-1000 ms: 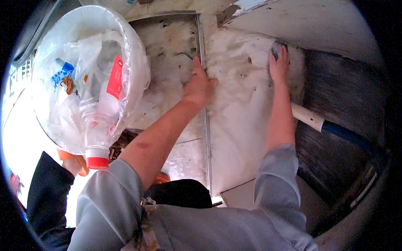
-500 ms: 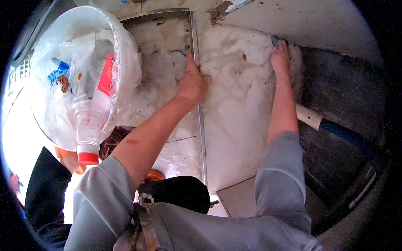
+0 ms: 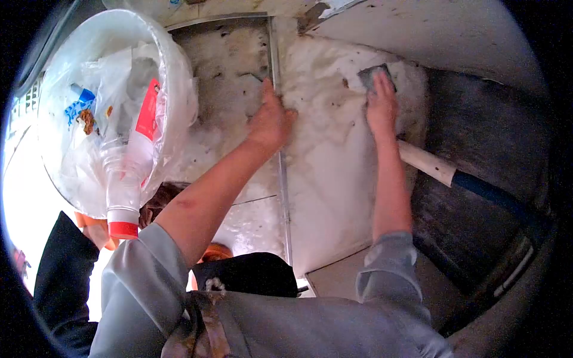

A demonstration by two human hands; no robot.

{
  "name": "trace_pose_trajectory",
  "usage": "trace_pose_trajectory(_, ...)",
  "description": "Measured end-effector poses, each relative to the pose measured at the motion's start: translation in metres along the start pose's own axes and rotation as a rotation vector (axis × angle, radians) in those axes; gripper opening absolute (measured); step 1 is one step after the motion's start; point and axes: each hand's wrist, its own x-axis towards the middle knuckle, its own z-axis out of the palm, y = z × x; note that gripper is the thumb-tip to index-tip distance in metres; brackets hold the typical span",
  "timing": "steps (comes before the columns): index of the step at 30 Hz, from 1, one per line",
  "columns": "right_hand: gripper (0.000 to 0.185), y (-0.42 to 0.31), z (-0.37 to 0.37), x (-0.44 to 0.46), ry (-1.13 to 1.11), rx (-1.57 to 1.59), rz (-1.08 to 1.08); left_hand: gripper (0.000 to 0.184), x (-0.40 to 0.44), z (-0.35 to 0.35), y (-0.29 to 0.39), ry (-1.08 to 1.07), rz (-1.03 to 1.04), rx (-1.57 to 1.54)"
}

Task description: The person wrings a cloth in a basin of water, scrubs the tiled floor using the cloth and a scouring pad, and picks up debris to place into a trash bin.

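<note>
My right hand (image 3: 382, 107) presses a dark grey scouring pad (image 3: 375, 77) flat on the soapy, foam-covered floor (image 3: 328, 149), close to the pale panel's edge. Its fingers lie over the pad. My left hand (image 3: 271, 122) rests on the wet floor beside the metal strip (image 3: 276, 71), its index finger stretched forward and its thumb out to the right. No held thing shows in that hand. A thin dark mark or handle-like piece lies just ahead of its fingertip; I cannot tell what it is.
At left stands a bag-lined waste bin (image 3: 179, 101) with a red-capped plastic bottle (image 3: 125, 185) and wrappers inside. A wooden handle with a dark sleeve (image 3: 433, 164) lies right of my right arm. A pale panel (image 3: 441, 36) hangs over the far right.
My right hand has slid the scouring pad left and slightly toward me, away from the panel's edge. My left hand has stayed in nearly the same place.
</note>
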Motion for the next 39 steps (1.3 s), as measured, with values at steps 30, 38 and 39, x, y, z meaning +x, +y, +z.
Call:
trace_pose_trajectory(30, 0.046, 0.007, 0.003, -0.031, -0.092, -0.042, 0.108, 0.088, 0.011, 0.002, -0.011, 0.069, 0.076, -0.06)
trace_pose_trajectory(38, 0.043, -0.02, -0.013, -0.008, -0.144, -0.086, 0.171, 0.088, 0.022, 0.014, -0.024, 0.098, 0.067, 0.038)
trace_pose_trajectory(39, 0.043, -0.03, -0.018, -0.027, -0.174, -0.111, 0.108, 0.088, 0.022, 0.015, -0.021, 0.089, 0.052, 0.031)
